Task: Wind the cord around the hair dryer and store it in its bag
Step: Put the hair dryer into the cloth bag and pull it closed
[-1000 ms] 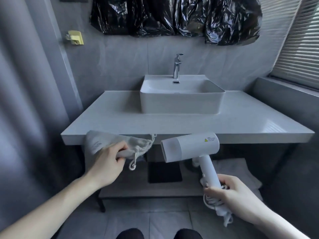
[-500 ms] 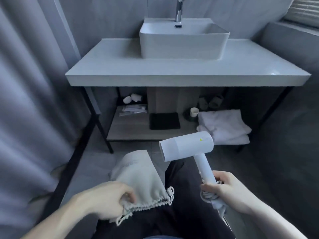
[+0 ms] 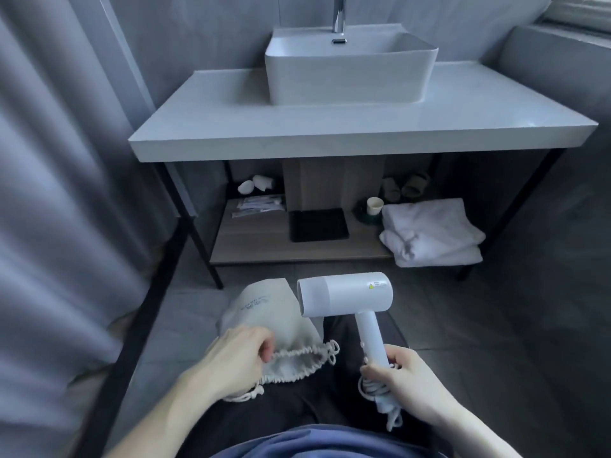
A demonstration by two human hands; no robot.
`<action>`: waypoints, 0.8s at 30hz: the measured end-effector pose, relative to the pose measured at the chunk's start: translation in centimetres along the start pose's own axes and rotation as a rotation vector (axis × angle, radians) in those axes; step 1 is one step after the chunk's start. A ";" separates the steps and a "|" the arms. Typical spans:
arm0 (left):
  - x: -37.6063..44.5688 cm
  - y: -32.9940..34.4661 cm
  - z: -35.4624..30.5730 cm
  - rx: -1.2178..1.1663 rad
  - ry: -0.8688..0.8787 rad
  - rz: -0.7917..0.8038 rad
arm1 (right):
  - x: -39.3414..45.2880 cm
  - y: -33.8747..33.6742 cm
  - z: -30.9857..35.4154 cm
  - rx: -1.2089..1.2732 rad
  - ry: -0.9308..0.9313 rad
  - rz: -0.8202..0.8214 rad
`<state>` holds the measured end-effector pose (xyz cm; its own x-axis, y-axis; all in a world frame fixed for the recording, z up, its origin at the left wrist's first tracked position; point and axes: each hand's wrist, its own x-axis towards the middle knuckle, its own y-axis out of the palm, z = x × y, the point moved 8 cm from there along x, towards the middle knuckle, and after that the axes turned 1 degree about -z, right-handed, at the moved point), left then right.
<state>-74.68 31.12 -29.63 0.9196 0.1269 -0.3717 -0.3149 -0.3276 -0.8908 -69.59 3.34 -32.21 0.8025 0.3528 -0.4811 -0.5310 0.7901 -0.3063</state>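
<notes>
Beige cloth drawstring bag [image 3: 271, 320] lies on our lap, mouth gathered and facing us; we can't see inside it. Our left hand [image 3: 236, 358] pinches the bag's ruffled rim, fingers curled. Our right hand [image 3: 405, 375] grips the white hair dryer [image 3: 347, 297] low on its handle, barrel pointing left, just beside the bag. White cord [image 3: 375, 390] sits bundled at the handle base under that hand, an end dangling. Small yellow warning label on the barrel, grey print on the bag, both unreadable. Beyond: tabletop [image 3: 330, 127] with sink [image 3: 350, 67]; folded towels [image 3: 433, 231] on the lower shelf.
</notes>
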 end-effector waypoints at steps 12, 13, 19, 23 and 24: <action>0.0 -2.8 -2.4 -0.244 0.137 -0.164 | -2.8 -2.8 3.4 -0.049 -0.023 0.007; 0.1 -3.2 -2.6 -0.276 0.138 -0.159 | -3.2 -3.4 4.3 -0.084 -0.037 -0.006; 1.0 -4.9 -4.3 -0.350 0.165 -0.147 | -3.8 -6.1 8.9 -0.522 -0.147 -0.156; 1.6 -5.7 -4.2 -0.360 0.138 -0.177 | -3.3 -6.9 11.4 -0.891 -0.236 -0.290; 1.7 -5.8 -4.2 -0.363 0.139 -0.178 | -3.1 -6.9 12.0 -0.959 -0.264 -0.302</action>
<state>-70.26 29.32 -23.99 0.9829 0.0922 -0.1592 -0.0676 -0.6238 -0.7786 -65.17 2.85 -18.70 0.9108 0.3964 -0.1156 -0.1984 0.1744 -0.9645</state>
